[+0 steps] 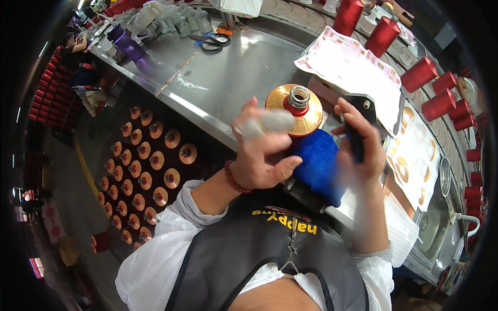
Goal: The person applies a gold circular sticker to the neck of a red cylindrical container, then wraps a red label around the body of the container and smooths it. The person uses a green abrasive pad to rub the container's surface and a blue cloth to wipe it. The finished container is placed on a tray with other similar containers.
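A red bottle with a gold shoulder disc point(277, 98) and a bare threaded glass neck stands in front of me at the bench edge. My left hand point(262, 147), with pale covers on its fingers, is spread over the near left side of the disc; blur hides whether it touches. Below the bottle, a bright blue cloth point(316, 160) lies over a black fixture point(306, 196). To the right, my right hand point(363, 147) is blurred, its fingers curled around a narrow black object point(355, 142) whose kind I cannot make out.
Scissors point(210, 46) and a purple bottle point(126, 44) lie on the metal bench point(249, 67). Printed sheets point(358, 62) and gold ring labels point(415, 155) are at right. Red bottles point(384, 36) line a conveyor. Several gold-topped bottles point(145, 180) stand at left. A person point(85, 67) is far left.
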Available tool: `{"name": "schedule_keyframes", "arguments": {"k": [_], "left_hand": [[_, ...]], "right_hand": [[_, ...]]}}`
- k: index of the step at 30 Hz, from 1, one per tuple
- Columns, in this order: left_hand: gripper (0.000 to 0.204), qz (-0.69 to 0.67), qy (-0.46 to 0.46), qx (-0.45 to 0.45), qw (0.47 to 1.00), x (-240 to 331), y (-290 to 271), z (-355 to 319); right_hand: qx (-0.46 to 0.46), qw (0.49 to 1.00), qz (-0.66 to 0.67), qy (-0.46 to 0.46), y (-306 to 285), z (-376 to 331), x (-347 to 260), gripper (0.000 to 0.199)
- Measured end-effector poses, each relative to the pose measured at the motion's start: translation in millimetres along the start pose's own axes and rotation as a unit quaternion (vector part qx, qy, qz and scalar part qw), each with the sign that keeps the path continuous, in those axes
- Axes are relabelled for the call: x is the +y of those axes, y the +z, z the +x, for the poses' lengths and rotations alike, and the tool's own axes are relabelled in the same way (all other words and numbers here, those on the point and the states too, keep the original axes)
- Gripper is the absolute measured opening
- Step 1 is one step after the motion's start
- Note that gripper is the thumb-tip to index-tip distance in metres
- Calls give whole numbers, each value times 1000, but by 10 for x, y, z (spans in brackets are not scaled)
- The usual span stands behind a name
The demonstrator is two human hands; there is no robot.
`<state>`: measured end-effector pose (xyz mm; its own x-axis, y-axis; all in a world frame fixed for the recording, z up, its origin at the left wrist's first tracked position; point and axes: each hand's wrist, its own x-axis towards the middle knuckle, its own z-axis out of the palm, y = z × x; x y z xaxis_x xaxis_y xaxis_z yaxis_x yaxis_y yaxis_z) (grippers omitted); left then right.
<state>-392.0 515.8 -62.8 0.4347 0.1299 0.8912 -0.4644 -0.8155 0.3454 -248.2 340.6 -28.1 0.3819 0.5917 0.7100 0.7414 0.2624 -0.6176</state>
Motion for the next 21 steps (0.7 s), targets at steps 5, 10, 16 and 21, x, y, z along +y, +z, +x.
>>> {"name": "schedule_keyframes", "arguments": {"k": [5, 10, 16, 21], "left_hand": [[108, -127, -170, -20, 977, -223, 169, 28], [107, -139, -209, -37, 967, -252, 152, -20], [108, -155, -211, -40, 964, -294, 134, -45], [110, -256, -250, -34, 933, -285, 137, -48]], "right_hand": [[-206, 952, -172, -150, -75, 661, -290, 37], [-237, 940, -143, -201, -71, 601, -300, 23], [-166, 957, -124, -204, 10, 553, -270, 27], [-87, 972, -18, 216, -19, 521, -174, 19]]}}
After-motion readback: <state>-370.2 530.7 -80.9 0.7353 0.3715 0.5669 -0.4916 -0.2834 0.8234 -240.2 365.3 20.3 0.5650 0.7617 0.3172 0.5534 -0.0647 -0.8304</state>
